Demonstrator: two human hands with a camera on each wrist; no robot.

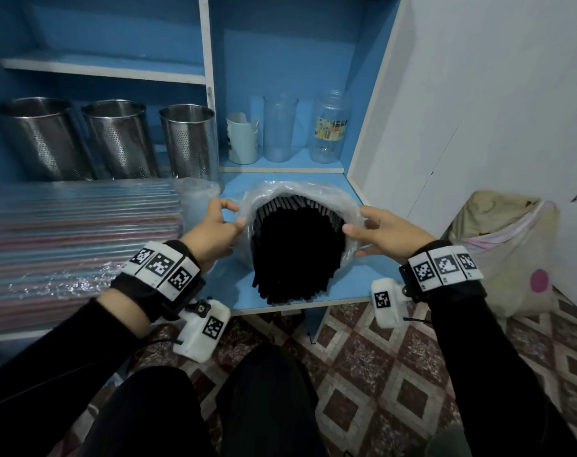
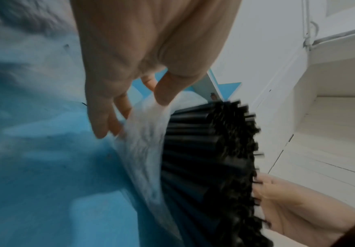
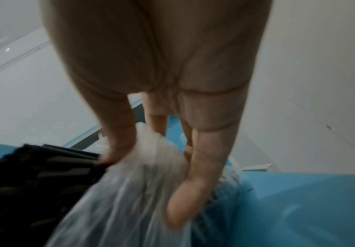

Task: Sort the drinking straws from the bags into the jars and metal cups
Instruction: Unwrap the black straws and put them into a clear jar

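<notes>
A thick bundle of black straws (image 1: 297,252) sticks out of a clear plastic bag (image 1: 300,189) lying on the blue desk (image 1: 363,285), open end toward me. My left hand (image 1: 214,225) pinches the bag's left rim (image 2: 146,127); the straws (image 2: 210,158) fan out beside it. My right hand (image 1: 382,232) grips the bag's right rim (image 3: 142,183) with thumb and fingers, next to the straws (image 3: 34,180). Three perforated metal cups (image 1: 115,140) stand at the back left. Two clear jars (image 1: 328,127) stand in the back shelf compartment.
Flat packs of coloured straws (image 1: 79,245) in plastic are stacked at the left. A white cup (image 1: 242,136) stands beside the jars. A sack (image 1: 501,245) leans against the white wall at the right. My knees are below the desk edge.
</notes>
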